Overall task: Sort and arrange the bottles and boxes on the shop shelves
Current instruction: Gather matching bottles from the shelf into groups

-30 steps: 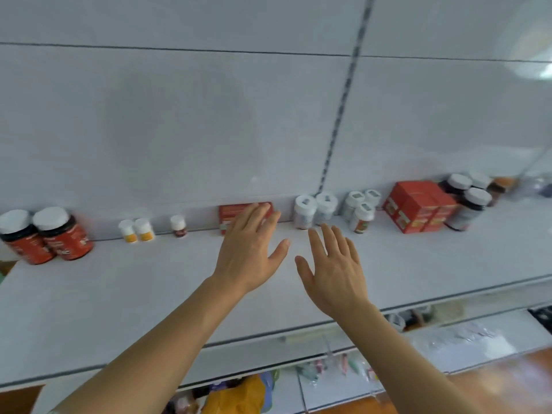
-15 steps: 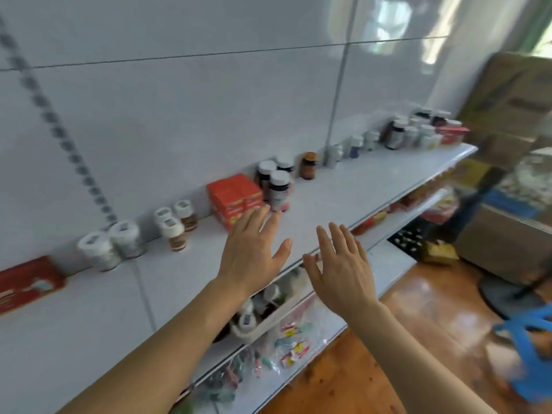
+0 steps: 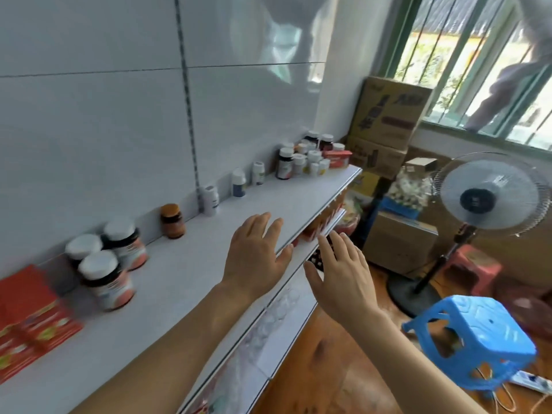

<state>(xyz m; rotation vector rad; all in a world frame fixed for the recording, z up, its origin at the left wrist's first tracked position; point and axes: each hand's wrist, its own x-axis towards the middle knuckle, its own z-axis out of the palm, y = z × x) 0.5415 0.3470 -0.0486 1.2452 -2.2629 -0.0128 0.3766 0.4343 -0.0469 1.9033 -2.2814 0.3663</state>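
A long white shelf [image 3: 191, 264] runs from the lower left up toward the far right, its front edge slanting across the middle of the view. Both hands hover with fingers spread and straight, holding nothing. The left hand [image 3: 257, 258] is over the shelf near its front edge; the right hand [image 3: 340, 273] is past that edge, over the lower shelves and the wooden floor [image 3: 337, 354].

The middle and front of the shelf top lie bare, with goods lined along the back wall. At the near left lie red boxes [image 3: 33, 318], their print blurred. Just beside them stand three dark bottles with white caps [image 3: 104, 264] and orange labels, unreadable. Farther along stands a small brown bottle [image 3: 172, 221], then three white bottles [image 3: 239, 183] spaced apart. At the far end a crowd of bottles [image 3: 301, 159] stands together with a red box [image 3: 337, 159] near the shelf end.

Beyond the shelf, stacked cardboard cartons [image 3: 385, 124] stand against a barred window. A standing fan [image 3: 487, 195] and a blue plastic stool [image 3: 475, 342] stand on the floor to the right.
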